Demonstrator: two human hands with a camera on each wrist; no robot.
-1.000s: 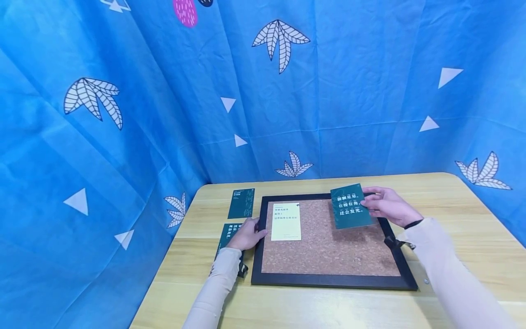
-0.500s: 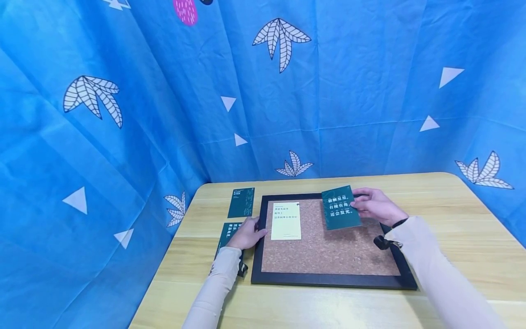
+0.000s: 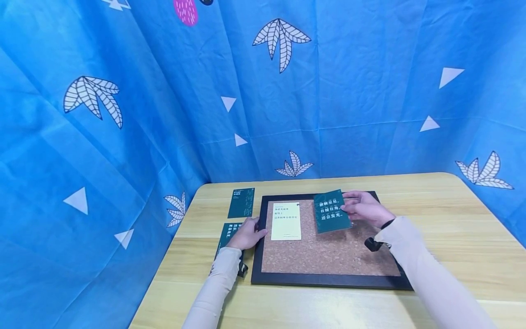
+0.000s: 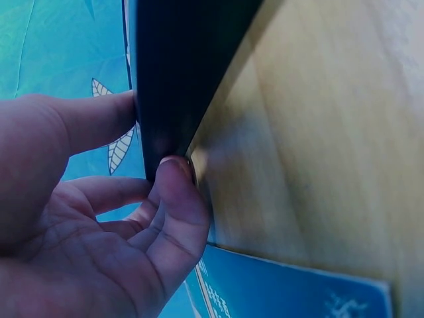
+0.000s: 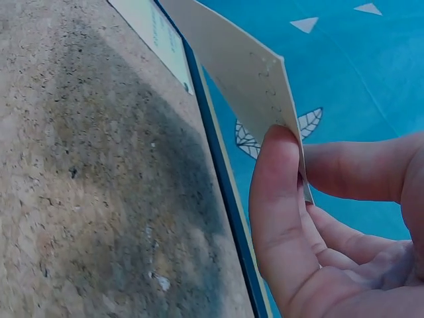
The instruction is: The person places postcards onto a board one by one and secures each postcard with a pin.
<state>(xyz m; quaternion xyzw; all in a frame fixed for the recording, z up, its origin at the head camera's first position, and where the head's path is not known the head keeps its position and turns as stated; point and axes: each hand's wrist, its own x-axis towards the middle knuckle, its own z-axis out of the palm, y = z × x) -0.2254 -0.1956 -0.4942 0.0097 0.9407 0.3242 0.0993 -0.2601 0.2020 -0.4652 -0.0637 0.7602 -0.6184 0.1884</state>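
My right hand pinches a dark green card with white lettering by its right edge, slightly tilted above the cork board. From the right wrist view, the card's pale back shows, with thumb and a finger on its two faces. The board lies flat in a black frame. At the frame's left side, my left hand grips the edge; in the left wrist view the thumb touches one face of the frame and a curled finger its other side. A pale yellow card lies at the board's upper left.
Left of the board, a green card lies on the wooden table. Below it, another green card is partly hidden under my left wrist. A blue printed curtain hangs behind the table and along its left.
My right hand has carried the green card leftward over the board, toward the yellow card. My left hand stays on the frame's left edge.
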